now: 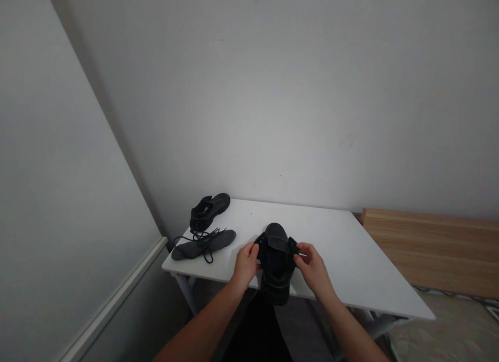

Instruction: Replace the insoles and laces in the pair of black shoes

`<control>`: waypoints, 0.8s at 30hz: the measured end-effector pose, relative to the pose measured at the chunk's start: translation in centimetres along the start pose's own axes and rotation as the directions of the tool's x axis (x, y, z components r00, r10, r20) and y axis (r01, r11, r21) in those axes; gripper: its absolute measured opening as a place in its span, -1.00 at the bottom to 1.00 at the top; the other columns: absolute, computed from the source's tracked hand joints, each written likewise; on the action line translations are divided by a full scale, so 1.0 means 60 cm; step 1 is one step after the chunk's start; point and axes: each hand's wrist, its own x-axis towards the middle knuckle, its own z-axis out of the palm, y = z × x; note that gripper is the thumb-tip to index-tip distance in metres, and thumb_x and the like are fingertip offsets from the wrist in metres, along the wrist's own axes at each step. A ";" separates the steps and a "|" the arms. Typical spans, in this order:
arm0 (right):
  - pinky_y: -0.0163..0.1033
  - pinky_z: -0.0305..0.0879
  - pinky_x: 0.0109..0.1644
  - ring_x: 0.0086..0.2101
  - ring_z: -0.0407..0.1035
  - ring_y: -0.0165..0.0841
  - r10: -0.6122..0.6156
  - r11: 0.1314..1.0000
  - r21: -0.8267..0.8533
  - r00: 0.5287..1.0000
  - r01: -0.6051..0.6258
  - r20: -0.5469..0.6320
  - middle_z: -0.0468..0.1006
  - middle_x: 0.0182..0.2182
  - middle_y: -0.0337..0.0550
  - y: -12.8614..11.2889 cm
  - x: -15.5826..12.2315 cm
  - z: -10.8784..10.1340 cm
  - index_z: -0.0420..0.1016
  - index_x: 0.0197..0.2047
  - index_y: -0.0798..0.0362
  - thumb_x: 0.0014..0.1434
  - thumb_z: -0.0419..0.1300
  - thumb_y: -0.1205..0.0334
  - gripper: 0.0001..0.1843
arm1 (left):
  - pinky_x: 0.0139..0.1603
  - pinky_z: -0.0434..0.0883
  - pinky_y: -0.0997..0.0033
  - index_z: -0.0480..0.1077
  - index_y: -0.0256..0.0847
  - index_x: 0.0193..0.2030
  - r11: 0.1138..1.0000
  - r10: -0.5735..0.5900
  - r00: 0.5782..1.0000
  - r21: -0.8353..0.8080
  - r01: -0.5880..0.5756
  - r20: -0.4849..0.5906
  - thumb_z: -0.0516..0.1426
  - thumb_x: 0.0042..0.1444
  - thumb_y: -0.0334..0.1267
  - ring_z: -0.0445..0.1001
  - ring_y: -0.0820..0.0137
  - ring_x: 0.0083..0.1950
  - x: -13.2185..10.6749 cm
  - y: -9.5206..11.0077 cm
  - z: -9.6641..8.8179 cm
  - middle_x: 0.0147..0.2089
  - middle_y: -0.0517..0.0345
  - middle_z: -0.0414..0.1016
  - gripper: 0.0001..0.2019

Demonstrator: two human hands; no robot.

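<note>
Item in hand: one matte black shoe with a thick sole (276,263), held over the near edge of a white rectangular table (335,253). The left hand (245,266) is closed in a pinch on one side of its upper; the right hand (314,270) pinches the opposite side at a small black strap. The shoe looks light, its sole probably stiff and its upper more pliable; the sides of the upper seem the surest hold. Also on the table: a second black shoe (208,211) lying on its side, and a flat dark-grey insole (202,246) crossed by loose, tangled black laces (205,240). Beyond the table's right corner: a pale wooden board (429,250).
</note>
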 end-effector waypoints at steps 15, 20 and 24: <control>0.06 -0.03 0.13 -0.26 0.40 -0.28 -0.121 0.743 -0.578 0.917 0.337 0.379 0.55 -0.36 -0.18 -0.065 0.117 0.021 0.45 -0.27 -0.04 0.12 0.05 0.25 -0.84 | -0.39 0.39 0.44 0.45 -0.23 -0.12 0.960 0.153 0.988 0.232 -0.158 0.038 -0.04 0.12 -0.11 0.45 0.38 -0.34 -0.007 0.010 -0.003 -0.29 0.08 0.53 -0.65; -0.25 0.23 -0.36 -0.47 0.35 -0.34 0.018 0.842 -0.513 0.941 0.168 0.338 0.49 -0.55 -0.18 -0.035 0.180 0.024 0.44 -0.47 0.06 0.04 0.11 0.15 -0.82 | -0.43 0.38 0.47 0.43 -0.20 -0.07 0.952 0.141 0.987 0.262 -0.157 0.079 -0.08 0.15 -0.10 0.44 0.42 -0.40 -0.009 0.013 -0.003 -0.34 0.14 0.52 -0.63; -0.27 0.26 -0.36 -0.44 0.38 -0.35 0.032 0.907 -0.401 0.929 0.128 0.368 0.51 -0.50 -0.19 -0.033 0.180 0.024 0.43 -0.39 0.08 0.03 0.11 0.11 -0.78 | -0.29 0.42 0.43 0.37 -0.18 0.02 0.929 0.164 0.973 0.306 -0.208 0.163 -0.07 0.17 -0.06 0.47 0.39 -0.26 -0.010 0.012 -0.025 -0.18 0.11 0.53 -0.60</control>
